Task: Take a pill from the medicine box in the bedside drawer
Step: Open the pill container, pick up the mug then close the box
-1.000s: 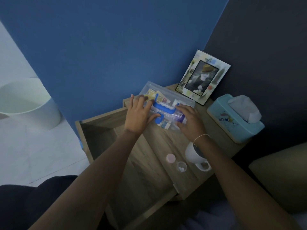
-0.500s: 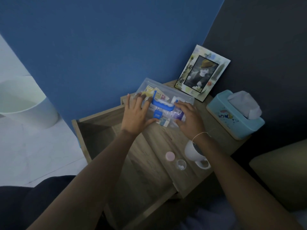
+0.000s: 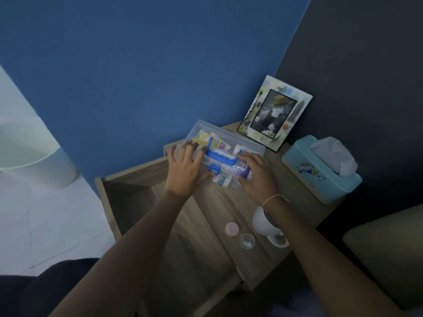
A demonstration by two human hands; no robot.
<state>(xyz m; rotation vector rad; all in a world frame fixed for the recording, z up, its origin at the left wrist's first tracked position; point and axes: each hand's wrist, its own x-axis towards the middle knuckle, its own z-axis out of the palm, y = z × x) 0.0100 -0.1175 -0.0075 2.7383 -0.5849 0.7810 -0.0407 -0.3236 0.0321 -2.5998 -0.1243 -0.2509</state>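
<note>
Both hands on the box (image 3: 225, 149), centre of frame, at the back of the nightstand top (image 3: 229, 202). The box is clear plastic with a blue handle (image 3: 220, 155) and blue latch (image 3: 215, 169); its lid looks down.

Left hand (image 3: 183, 172): fingers spread flat over the box's left end, thumb touching the latch. A wide, pressing grip, closed on nothing. Right hand (image 3: 257, 177): fingers laid over the box's right end, steadying it. Also a loose, flat hold.

Step, as I judge it: working the latch. Whether shutting or opening, cannot tell from this alone. Pills already lie in the cup (image 3: 247, 240), so closing up seems likelier. Next move would call for thumb pressure on the latch while the right hand holds the box against sliding.

Containers:
- Box: packets and sachets, yellow and white, seen through the lid; a purple-labelled item at right.
- Drawer (image 3: 128, 202), left of centre: open, the visible part dark and bare.
- Small clear cup, lower centre: white pills inside; how many is unclear. Pink cap (image 3: 232, 228) just beside it.
- White mug (image 3: 263, 223), partly under the right wrist; contents hidden.
- Tissue box (image 3: 320, 177), right: tissue standing up.
</note>
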